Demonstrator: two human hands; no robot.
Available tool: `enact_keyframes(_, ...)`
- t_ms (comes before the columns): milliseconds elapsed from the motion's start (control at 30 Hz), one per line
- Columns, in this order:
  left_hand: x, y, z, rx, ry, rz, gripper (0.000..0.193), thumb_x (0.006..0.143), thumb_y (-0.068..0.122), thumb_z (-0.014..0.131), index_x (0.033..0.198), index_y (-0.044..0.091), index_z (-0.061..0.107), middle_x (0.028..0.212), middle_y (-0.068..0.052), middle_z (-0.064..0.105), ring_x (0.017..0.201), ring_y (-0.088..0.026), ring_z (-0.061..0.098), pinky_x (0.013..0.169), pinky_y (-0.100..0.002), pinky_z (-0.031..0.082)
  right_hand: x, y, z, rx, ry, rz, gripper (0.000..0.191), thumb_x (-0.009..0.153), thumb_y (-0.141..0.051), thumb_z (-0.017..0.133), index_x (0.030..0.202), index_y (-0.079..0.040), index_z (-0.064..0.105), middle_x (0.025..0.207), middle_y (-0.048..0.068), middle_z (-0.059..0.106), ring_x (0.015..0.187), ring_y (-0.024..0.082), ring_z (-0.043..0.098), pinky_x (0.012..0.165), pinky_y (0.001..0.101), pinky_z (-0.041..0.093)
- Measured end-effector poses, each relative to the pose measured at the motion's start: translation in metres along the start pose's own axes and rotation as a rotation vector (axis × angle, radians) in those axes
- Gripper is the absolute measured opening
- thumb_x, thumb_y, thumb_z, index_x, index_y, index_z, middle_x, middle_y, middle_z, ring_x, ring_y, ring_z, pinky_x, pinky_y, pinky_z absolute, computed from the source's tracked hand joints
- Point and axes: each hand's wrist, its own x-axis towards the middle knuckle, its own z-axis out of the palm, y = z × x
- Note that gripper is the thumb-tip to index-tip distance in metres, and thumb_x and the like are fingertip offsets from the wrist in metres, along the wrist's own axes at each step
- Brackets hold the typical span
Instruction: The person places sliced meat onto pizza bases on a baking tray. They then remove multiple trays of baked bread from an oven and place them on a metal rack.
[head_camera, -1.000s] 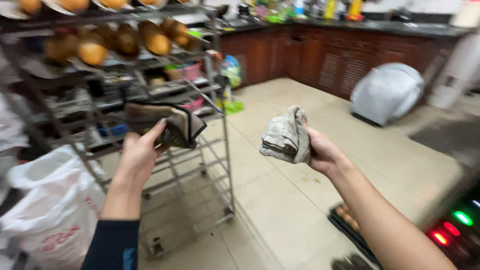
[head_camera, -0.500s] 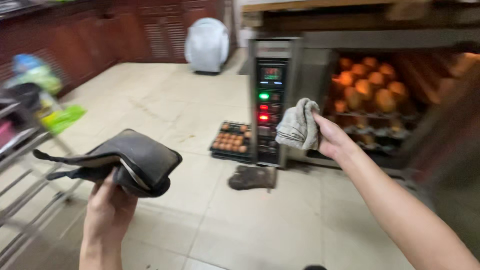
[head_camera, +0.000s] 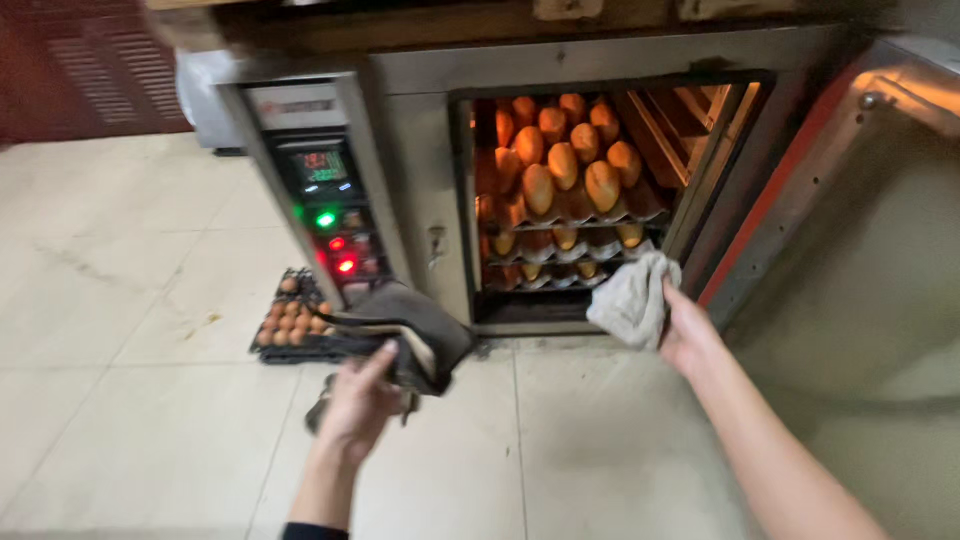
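Head view: left hand (head_camera: 360, 400) at 7 o'clock gripping dark cloth (head_camera: 405, 325); right hand (head_camera: 688, 335) at 4 o'clock clutching grey rag (head_camera: 632, 298) before open oven (head_camera: 420, 160), bread trays (head_camera: 570, 170) at 12, egg tray (head_camera: 292, 322) at 9.

Dim, motion-blurred; warm glow from oven (head_camera: 590, 190)

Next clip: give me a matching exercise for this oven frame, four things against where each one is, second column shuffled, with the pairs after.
Things:
1. dark folded cloth
2. light grey cloth
3. bread rolls
4. tray of eggs

Places:
A. on the floor beside the oven's control panel
B. on trays inside the open oven
C. in the right hand
D. in the left hand

Pairs: 1-D, 2-C, 3-B, 4-A
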Motion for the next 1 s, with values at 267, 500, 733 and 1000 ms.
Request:
enact_keyframes(267,0.224,-0.178,0.126,-0.306,-0.03,-0.095,0.039,0.091,0.019,0.067,0.13,0.015,0.06,0.129,-0.001,0.067,0.118,-0.019,0.064,0.103,-0.044,0.051,0.097,-0.001,-0.079,0.043,0.125,0.1,0.047,0.104,-0.043,0.047,0.139,-0.015,0.06,0.139,0.0,0.065,0.126,0.018,0.061,0.109,0.0381,0.047)
enact_keyframes(500,0.378,-0.263,0.187,-0.417,0.161,-0.108,0.031,0.096,0.02,0.069,0.124,0.01,0.062,0.116,-0.005,0.071,0.103,-0.022,0.066,0.093,-0.042,0.052,0.137,0.004,-0.117,0.082,0.21,0.133,0.048,0.102,-0.043,0.047,0.14,-0.017,0.061,0.14,-0.001,0.065,0.126,0.017,0.061,0.109,0.0393,0.046)
enact_keyframes(733,0.436,-0.28,0.205,-0.57,0.17,-0.082,0.026,0.096,0.015,0.069,0.12,0.005,0.065,0.113,-0.009,0.072,0.101,-0.023,0.069,0.091,-0.04,0.055,0.134,0.02,-0.144,0.177,0.269,0.169,0.048,0.102,-0.042,0.05,0.138,-0.014,0.062,0.137,0.0,0.067,0.124,0.017,0.061,0.108,0.0382,0.046)
enact_keyframes(1000,0.463,-0.288,0.202,-0.478,0.232,-0.038,0.028,0.094,0.013,0.068,0.12,0.005,0.065,0.112,-0.006,0.073,0.099,-0.021,0.07,0.09,-0.043,0.056,0.107,0.015,-0.15,0.131,0.311,0.146,0.047,0.101,-0.039,0.051,0.137,-0.011,0.063,0.134,0.001,0.069,0.121,0.016,0.063,0.104,0.0379,0.048)
